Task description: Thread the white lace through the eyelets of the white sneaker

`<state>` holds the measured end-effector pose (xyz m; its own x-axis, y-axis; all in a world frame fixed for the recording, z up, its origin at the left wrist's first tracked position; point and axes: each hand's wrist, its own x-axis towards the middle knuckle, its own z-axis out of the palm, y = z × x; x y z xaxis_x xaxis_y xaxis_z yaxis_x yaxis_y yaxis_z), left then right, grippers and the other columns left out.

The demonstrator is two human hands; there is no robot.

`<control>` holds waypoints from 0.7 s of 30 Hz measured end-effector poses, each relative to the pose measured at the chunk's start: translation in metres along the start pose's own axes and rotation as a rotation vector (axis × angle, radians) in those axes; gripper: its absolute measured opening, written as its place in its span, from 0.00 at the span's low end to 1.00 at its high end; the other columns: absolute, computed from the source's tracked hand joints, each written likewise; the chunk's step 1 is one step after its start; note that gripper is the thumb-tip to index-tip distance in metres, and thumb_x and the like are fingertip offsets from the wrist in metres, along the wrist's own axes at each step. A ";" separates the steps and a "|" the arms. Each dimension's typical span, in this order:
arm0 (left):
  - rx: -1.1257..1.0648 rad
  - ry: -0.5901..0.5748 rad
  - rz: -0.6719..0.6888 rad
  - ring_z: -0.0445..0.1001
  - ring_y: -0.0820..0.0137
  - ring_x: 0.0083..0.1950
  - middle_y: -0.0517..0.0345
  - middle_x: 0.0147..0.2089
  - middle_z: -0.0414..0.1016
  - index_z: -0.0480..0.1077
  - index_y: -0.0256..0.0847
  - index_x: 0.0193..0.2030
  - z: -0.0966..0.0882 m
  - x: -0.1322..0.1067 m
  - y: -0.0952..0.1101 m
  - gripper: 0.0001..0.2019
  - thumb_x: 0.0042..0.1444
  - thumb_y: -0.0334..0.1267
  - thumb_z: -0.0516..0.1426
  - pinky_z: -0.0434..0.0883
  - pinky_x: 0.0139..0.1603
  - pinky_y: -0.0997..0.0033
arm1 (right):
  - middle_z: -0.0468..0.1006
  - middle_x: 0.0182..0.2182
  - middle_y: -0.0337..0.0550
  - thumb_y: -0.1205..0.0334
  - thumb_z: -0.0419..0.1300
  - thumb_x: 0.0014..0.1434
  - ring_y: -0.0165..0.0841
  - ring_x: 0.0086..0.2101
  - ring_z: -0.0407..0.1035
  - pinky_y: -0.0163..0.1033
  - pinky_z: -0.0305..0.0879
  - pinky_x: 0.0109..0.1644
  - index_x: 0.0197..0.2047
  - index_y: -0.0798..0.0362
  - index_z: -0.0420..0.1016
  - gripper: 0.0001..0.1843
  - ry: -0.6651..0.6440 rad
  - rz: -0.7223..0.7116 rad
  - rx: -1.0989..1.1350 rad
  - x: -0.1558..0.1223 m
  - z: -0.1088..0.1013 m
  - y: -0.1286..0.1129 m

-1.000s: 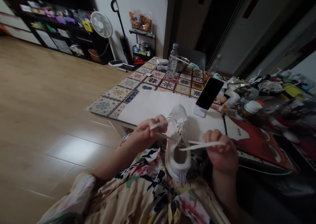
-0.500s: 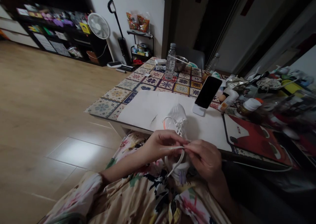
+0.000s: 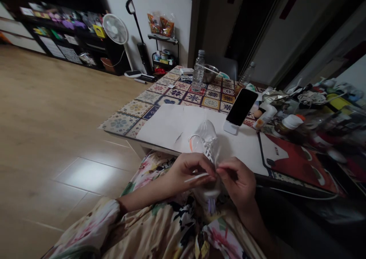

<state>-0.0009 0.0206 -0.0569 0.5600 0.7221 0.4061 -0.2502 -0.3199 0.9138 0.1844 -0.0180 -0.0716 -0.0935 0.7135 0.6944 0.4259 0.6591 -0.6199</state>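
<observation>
Head view: toward the far side of the table stands a clear plastic bottle (image 3: 198, 74), and just right of it a dark bowl (image 3: 210, 75) with a pale stick laid across its rim; what lies inside the bowl is hard to make out. Farther right is a second clear bottle (image 3: 247, 76), and nearer on the right, among clutter, a brown jar (image 3: 282, 128) with a white lid. On a black rack (image 3: 163, 39) by the far wall, a clear bag (image 3: 161, 24) holds orange packets. The table (image 3: 121, 122) is covered in a tile-patterned print, with a white sheet (image 3: 160, 127) on its near part; a phone (image 3: 242, 106) leans upright on a white stand, and a red case (image 3: 305, 162) lies to the right. Wooden flooring (image 3: 71, 99) stretches left toward a white fan (image 3: 115, 28). The white shoe (image 3: 204, 131) is in front of you, toe pointing far over the sheet, heel near your lap. Above its opening, your left hand (image 3: 190, 169) pinches a white lace (image 3: 196, 178) whose loose end points left; your right hand (image 3: 240, 181) meets it fingertip to fingertip, also pinching lace, slightly blurred.
</observation>
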 end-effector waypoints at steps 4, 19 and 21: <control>0.142 0.100 0.126 0.76 0.70 0.34 0.50 0.31 0.80 0.80 0.36 0.37 -0.002 0.001 0.001 0.11 0.57 0.43 0.63 0.73 0.37 0.73 | 0.76 0.38 0.42 0.71 0.56 0.62 0.33 0.38 0.73 0.38 0.70 0.43 0.43 0.49 0.73 0.10 -0.164 -0.067 -0.012 0.006 -0.004 -0.005; -0.152 0.193 -0.150 0.73 0.72 0.30 0.56 0.28 0.79 0.77 0.35 0.29 -0.001 0.005 -0.012 0.12 0.52 0.44 0.66 0.70 0.34 0.75 | 0.76 0.37 0.42 0.62 0.59 0.64 0.38 0.40 0.71 0.45 0.68 0.43 0.41 0.42 0.75 0.05 0.065 -0.190 0.024 0.002 0.001 0.006; -0.334 0.306 -0.139 0.74 0.72 0.31 0.56 0.30 0.79 0.74 0.36 0.28 -0.005 0.009 -0.017 0.13 0.52 0.44 0.67 0.70 0.34 0.76 | 0.74 0.33 0.40 0.53 0.60 0.64 0.40 0.43 0.70 0.49 0.67 0.48 0.35 0.43 0.72 0.06 0.186 -0.048 0.295 0.006 0.002 0.009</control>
<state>0.0044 0.0356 -0.0689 0.3598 0.9079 0.2152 -0.4577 -0.0292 0.8886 0.1854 -0.0077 -0.0739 0.0701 0.6425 0.7631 0.1439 0.7504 -0.6451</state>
